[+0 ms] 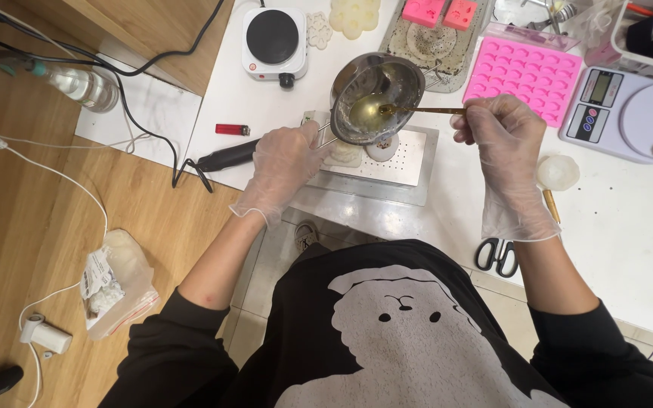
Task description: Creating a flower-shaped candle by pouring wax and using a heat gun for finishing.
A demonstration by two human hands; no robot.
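- the small steel pouring pot (377, 97) sits in mid-air over the perforated metal plate (398, 155), tilted toward us so we look into its bowl, where a pool of yellowish liquid lies
- its thin handle runs down-left from the bowl to our left hand (287, 162), which is gloved and clenched around that handle
- a slim brass-coloured stick (425, 110) lies almost level, its long axis left to right, tip in the liquid and far end in our right hand (504, 143)
- our right hand, gloved too, pinches the stick between fingertips
- under the pot, pale round moulds (345, 154) rest on the plate
- further out on the white table (629, 242): a pink silicone mould (527, 74), a digital scale (629, 109), a small hotplate (274, 41), a red lighter (232, 129), black scissors (497, 255)
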